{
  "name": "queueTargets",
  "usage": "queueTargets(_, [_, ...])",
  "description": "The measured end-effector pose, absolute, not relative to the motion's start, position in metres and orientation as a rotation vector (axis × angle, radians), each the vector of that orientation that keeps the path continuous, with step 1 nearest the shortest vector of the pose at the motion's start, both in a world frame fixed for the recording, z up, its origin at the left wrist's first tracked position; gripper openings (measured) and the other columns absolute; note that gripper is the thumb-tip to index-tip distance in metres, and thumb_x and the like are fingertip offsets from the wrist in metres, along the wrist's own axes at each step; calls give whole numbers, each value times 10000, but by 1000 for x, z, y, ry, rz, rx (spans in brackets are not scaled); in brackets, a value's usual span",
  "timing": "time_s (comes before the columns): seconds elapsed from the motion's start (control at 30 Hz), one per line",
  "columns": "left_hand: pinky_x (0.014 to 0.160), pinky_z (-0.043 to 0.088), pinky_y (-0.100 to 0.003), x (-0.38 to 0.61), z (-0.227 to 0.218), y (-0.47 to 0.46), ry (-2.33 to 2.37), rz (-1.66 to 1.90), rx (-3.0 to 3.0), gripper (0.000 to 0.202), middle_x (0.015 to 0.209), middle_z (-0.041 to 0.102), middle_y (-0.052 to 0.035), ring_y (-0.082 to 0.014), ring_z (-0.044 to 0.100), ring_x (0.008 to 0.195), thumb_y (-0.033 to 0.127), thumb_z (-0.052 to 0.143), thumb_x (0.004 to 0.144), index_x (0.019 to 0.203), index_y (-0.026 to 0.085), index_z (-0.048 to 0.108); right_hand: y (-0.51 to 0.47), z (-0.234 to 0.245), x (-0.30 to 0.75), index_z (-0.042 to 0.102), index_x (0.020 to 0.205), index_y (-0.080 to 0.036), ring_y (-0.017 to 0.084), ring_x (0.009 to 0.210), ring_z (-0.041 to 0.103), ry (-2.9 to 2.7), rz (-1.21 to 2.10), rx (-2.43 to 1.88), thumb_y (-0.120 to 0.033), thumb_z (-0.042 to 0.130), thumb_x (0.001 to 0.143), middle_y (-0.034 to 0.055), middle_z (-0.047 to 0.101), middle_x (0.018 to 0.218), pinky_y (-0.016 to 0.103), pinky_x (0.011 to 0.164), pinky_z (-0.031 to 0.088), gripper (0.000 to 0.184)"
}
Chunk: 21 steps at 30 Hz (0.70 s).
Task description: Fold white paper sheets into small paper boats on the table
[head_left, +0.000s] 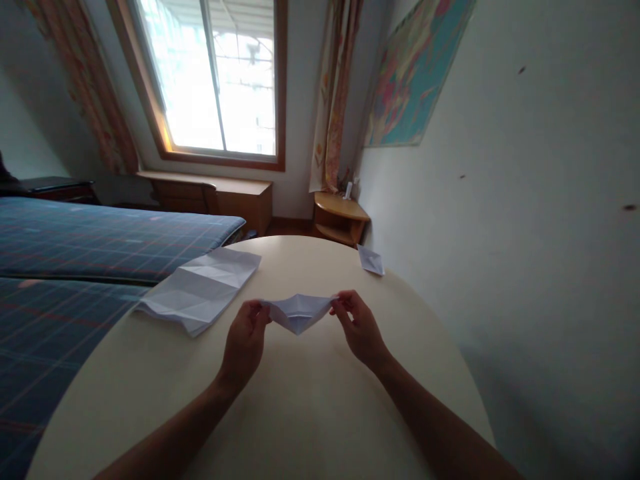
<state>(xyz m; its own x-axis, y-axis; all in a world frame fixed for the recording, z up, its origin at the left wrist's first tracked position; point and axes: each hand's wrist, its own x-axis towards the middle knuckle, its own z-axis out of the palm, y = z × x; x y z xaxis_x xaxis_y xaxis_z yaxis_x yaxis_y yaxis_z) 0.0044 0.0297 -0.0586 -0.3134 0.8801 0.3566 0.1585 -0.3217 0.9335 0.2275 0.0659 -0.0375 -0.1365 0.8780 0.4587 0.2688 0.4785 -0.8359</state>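
A folded white paper boat (299, 312) is stretched between my two hands over the middle of the round table. My left hand (246, 339) pinches its left tip between thumb and fingers. At the opposite tip, my right hand (359, 328) holds it in the same kind of pinch. The paper's centre opens in a shallow diamond with a point facing me. Creased white sheets (205, 287) lie at the table's left edge. Near the far right edge rests a small folded white paper (371, 260).
The cream round table (300, 427) stands beside a bed with a plaid blue cover (120, 233) on the left. A white wall (525, 200) runs close along the right. Behind the table are a wooden corner shelf (345, 208), a low desk (240, 190) and a window (215, 80).
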Motion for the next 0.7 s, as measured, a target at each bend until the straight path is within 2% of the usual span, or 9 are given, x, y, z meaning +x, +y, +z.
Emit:
queueTargets(0.3, [808, 567, -382, 4, -59, 32, 1289, 1732, 1229, 334, 868, 668, -28, -181, 670, 823, 498, 589, 863, 924, 175, 535, 71, -42, 230, 493, 967, -219, 193, 757, 649, -1626, 725, -1016, -476, 503, 936, 28, 631, 764, 278, 614, 471, 260])
queueTargets(0.7, [820, 599, -439, 4, -58, 33, 1208, 1785, 1090, 395, 849, 627, -5, -180, 682, 816, 536, 634, 816, 908, 175, 503, 78, -46, 231, 485, 961, -211, 185, 707, 627, -1541, 737, -1052, -520, 483, 927, 22, 631, 732, 317, 684, 489, 311])
